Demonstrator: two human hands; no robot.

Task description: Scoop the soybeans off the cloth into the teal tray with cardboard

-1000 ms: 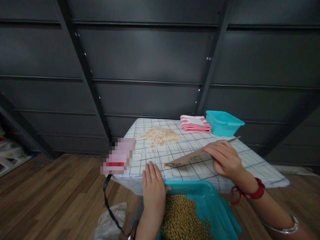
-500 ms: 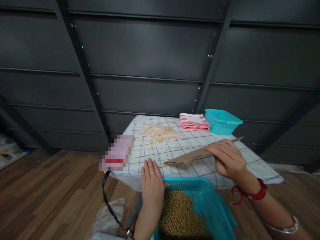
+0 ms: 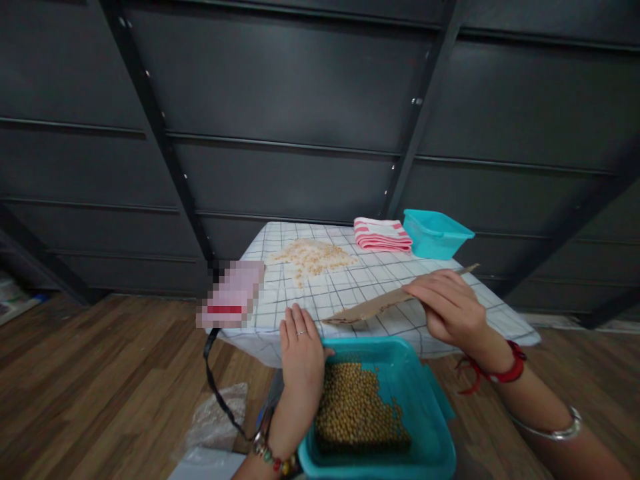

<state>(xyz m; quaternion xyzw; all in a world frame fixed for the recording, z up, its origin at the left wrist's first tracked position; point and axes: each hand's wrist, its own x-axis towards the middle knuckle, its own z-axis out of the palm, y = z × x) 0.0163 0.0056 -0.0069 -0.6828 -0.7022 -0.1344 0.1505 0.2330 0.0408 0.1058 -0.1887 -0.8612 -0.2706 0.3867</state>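
Observation:
My right hand (image 3: 450,310) is closed around a strip of brown cardboard (image 3: 370,308), held at a slant low over the checked tablecloth (image 3: 385,275). The strip's left end is down near the table's front edge; I cannot tell whether it touches the cloth. My left hand (image 3: 303,363) lies with its fingers stretched out at the upper left corner of a turquoise plastic basin (image 3: 434,403), thumb by the rim. Inside the basin, round yellow-brown beans (image 3: 353,403) cover mainly the left side. Farther back, a spread of pale flakes and yellowish bits (image 3: 315,257) lies on the cloth.
A folded pink-and-white towel (image 3: 383,235) and a smaller turquoise container (image 3: 436,233) stand at the back right. A blurred pink item (image 3: 233,290) with a black strap (image 3: 213,373) sits at the left edge. Clear plastic bags (image 3: 217,417) lie below. Dark panels (image 3: 280,173) rise behind the table.
The view has tilted down slightly, so the table sits higher and more of the basin shows. Both hands keep nearly the same place, with the cardboard still in my right hand.

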